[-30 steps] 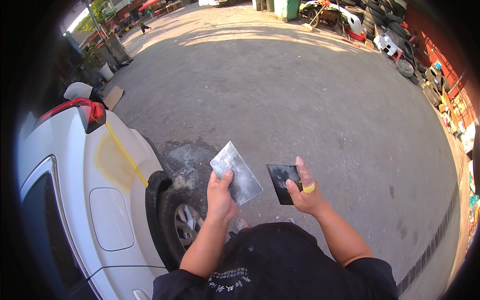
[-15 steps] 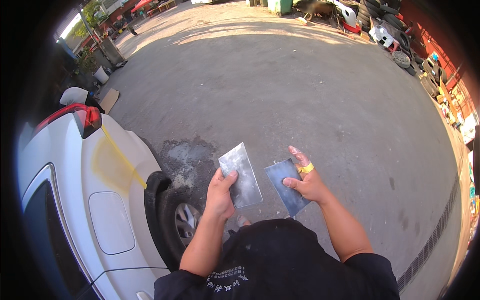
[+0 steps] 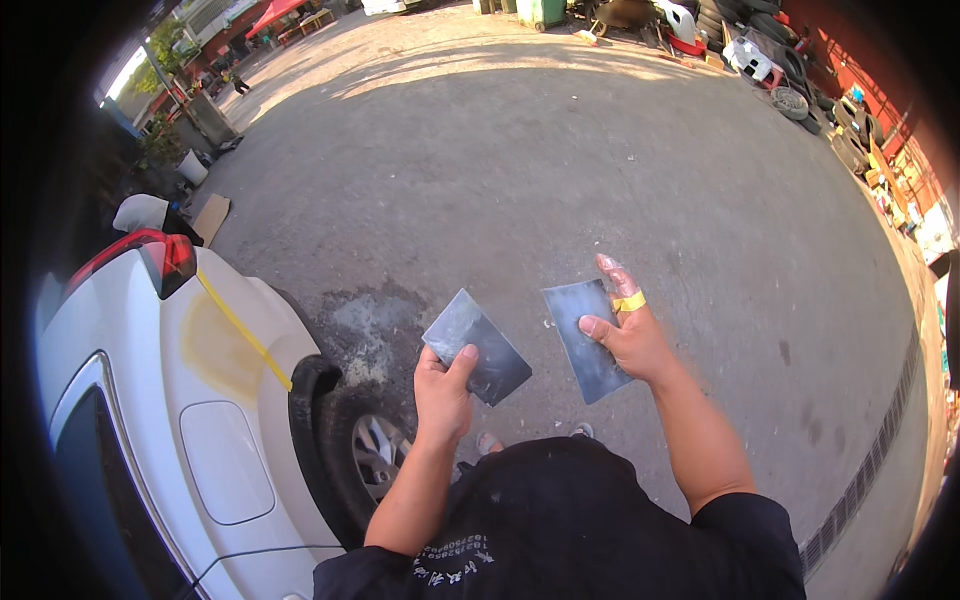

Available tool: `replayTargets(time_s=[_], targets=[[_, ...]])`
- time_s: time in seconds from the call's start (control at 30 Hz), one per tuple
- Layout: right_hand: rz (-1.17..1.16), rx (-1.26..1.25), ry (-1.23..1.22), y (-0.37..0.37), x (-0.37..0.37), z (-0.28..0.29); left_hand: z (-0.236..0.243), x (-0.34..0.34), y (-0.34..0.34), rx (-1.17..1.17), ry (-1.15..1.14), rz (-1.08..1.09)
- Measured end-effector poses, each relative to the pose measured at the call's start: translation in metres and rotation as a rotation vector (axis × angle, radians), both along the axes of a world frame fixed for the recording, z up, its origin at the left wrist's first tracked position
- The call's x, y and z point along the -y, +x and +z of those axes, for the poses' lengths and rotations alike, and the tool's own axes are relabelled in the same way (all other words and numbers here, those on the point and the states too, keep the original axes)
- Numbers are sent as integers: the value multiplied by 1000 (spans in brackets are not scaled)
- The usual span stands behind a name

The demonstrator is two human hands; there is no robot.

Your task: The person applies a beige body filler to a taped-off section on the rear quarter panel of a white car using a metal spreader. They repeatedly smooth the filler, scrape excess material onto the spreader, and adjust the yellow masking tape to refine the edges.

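Note:
My left hand (image 3: 443, 388) pinches a thin, stiff-looking grey rectangular sheet (image 3: 490, 350) with its thumb on top and fingers behind. The sheet is pale and smeared at one end, dark at the other. Held apart to the right, a blue-grey rectangular sheet (image 3: 590, 360) with whitish smears is in my right hand (image 3: 637, 340), its thumb pressed on the face. Clear wrap and a yellow band (image 3: 629, 302) cover a finger of that hand, which points forward, away from the sheet. I cannot tell what the sheets are made of.
On the left stands a white car (image 3: 225, 350) with a yellowish patch (image 3: 220, 345) and a yellow tape strip (image 3: 245, 327) on its rear side. Beside its wheel (image 3: 378, 450) is a wet patch (image 3: 362, 325). Tyres (image 3: 850, 150) and parts line the right wall.
The right hand has moved forward with its sheet, bringing it higher in view. The left hand has tilted its sheet, whose lower end now looks darker.

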State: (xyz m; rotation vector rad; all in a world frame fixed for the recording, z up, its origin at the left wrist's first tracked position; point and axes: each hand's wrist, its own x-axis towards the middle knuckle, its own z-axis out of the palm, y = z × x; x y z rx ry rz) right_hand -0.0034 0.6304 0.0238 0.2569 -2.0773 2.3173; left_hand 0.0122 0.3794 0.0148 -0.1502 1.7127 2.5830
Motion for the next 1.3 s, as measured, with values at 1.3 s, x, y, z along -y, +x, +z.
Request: replayTargets(time_s=[1.3], targets=[[-389, -506, 363, 16, 77, 31, 21, -12, 24, -452, -798, -198]])
